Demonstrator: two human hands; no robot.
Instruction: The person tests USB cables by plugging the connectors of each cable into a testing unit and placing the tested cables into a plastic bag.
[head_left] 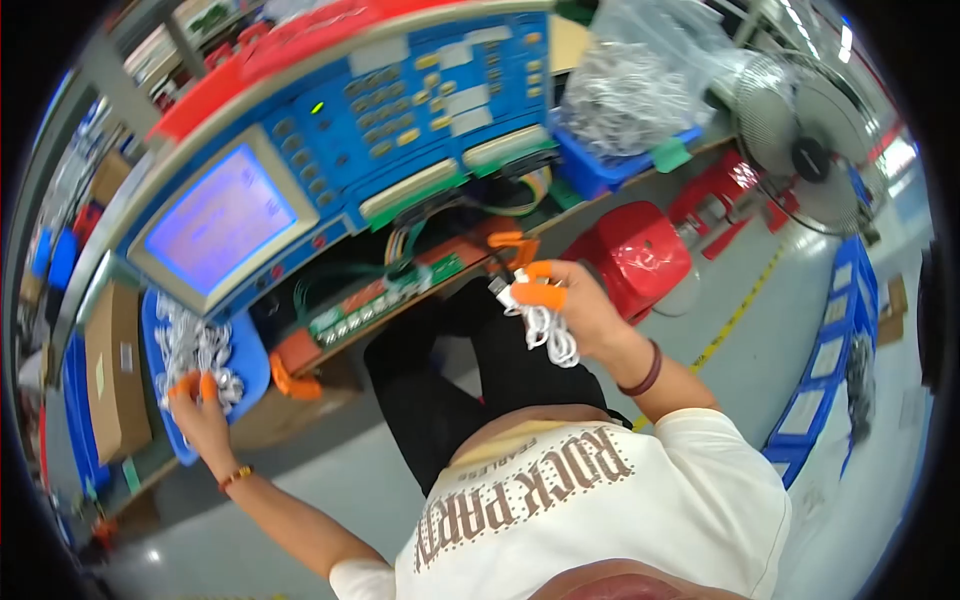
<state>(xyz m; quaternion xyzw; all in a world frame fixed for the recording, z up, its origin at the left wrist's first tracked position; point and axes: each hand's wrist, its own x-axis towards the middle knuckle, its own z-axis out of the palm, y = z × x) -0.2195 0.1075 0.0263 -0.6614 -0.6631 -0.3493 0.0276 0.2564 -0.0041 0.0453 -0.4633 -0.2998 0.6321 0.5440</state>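
Note:
My right hand [575, 305], with orange finger covers, is closed on a bundled white USB cable [545, 332] in front of the bench edge. The metal plug of the cable points up and left. My left hand [200, 412], also with orange finger covers, reaches into the blue tray [250, 362] at the left. Its fingertips touch the coiled white cables [195, 340] there; whether it grips one is too small to tell. Between my hands lies a green circuit board [385, 295] on the bench edge, with orange clamps [297, 378] near its left end.
A blue tester [340, 130] with a lit screen [222, 215] stands behind the board. Left is a cardboard box [117, 370]. At the right are a blue bin [600, 170] with bagged cables, a red stool [640, 250], a fan [810, 150] and blue bins [825, 360].

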